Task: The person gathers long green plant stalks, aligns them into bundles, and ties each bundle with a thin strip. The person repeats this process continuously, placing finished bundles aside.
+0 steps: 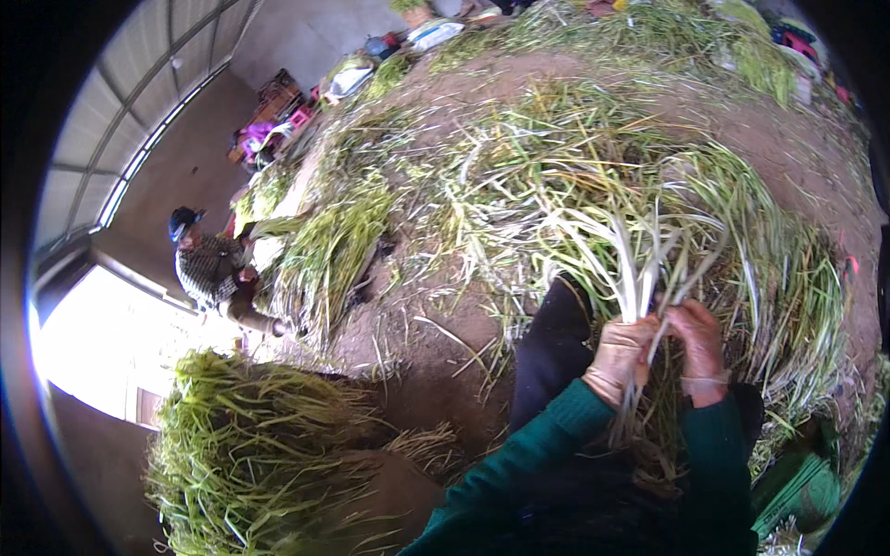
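Note:
My left hand (621,358), in a thin translucent glove, grips a bundle of long leafy stalks (631,267). Their white shanks fan out above the fist, and thin pale ends (631,399) hang below it. Right beside it, my right hand (697,340), also gloved, has its fingers curled at a single pale strand (695,274) against the bundle. Both hands are low, between my dark-trousered knees. A broad heap of cut green and white leaves (542,187) lies on the floor beyond them, with longer leaves (786,292) at the right.
A large pile of green stalks (250,431) stands at lower left. Another person (215,267) sits at left beside more stalks (334,250). A green plastic container (799,490) is at lower right. White sacks (434,35) and a pink stool (300,117) are farther back.

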`<state>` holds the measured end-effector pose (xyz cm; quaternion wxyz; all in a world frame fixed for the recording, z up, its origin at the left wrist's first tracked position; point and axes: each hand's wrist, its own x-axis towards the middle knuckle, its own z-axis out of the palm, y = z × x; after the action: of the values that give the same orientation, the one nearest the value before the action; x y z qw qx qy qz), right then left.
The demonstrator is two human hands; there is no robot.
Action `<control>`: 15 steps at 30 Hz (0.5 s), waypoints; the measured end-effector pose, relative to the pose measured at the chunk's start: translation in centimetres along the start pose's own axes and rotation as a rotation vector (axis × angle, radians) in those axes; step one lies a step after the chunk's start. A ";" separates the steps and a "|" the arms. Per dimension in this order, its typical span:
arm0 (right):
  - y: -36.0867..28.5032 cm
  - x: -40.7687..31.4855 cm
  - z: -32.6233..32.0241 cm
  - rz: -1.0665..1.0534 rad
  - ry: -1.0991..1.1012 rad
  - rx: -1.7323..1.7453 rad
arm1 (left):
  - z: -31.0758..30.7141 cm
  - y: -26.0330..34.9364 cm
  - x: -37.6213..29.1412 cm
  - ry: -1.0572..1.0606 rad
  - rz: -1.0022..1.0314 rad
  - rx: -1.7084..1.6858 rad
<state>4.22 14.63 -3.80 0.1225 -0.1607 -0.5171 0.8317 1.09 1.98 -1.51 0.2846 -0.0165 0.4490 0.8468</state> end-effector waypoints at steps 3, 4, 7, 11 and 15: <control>-0.4 -1.6 0.4 -0.082 0.162 -0.041 | -1.7 -2.6 0.8 -0.075 0.116 -0.007; -1.6 -2.2 0.2 -0.093 0.248 -0.051 | -2.1 -2.6 1.0 -0.040 0.185 0.039; -3.4 -3.0 -4.5 -0.177 0.310 -0.050 | -4.3 -0.8 0.7 0.060 0.021 0.225; -4.3 -2.9 -13.3 -0.310 0.326 0.194 | -8.3 0.6 2.6 0.139 0.151 0.205; -4.8 -2.0 -12.3 -0.246 0.191 0.140 | -2.4 3.2 -0.7 -0.105 0.065 -0.001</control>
<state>11.14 26.08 -4.33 0.2827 -0.1657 -0.4599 0.8253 -0.44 -1.57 -0.31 0.2800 0.0423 0.4335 0.8555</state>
